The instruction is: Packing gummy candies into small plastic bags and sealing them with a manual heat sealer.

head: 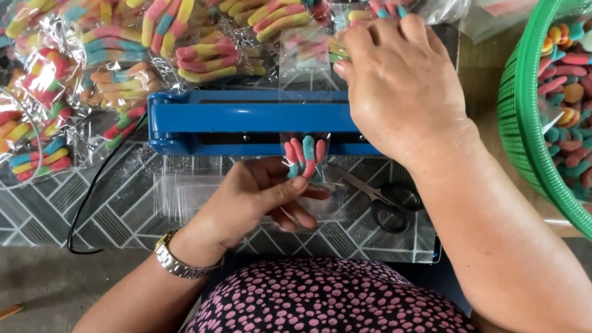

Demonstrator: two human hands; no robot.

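Note:
My left hand (255, 200) holds a small clear bag of colourful gummy worms (304, 157) by its lower end, with the bag's top under the arm of a blue heat sealer (240, 122). My right hand (397, 79) rests palm down on the sealer's right end, its fingers touching another small candy bag (346, 48) behind the bar. A wristwatch (178, 263) is on my left wrist.
Many sealed bags of gummy worms (162, 11) are heaped behind and left of the sealer. A green plastic basket (528, 148) of loose candy stands at right. Scissors (385, 200) and a stack of clear bags (189, 193) lie on the patterned tabletop; a black cable (89, 197) runs down.

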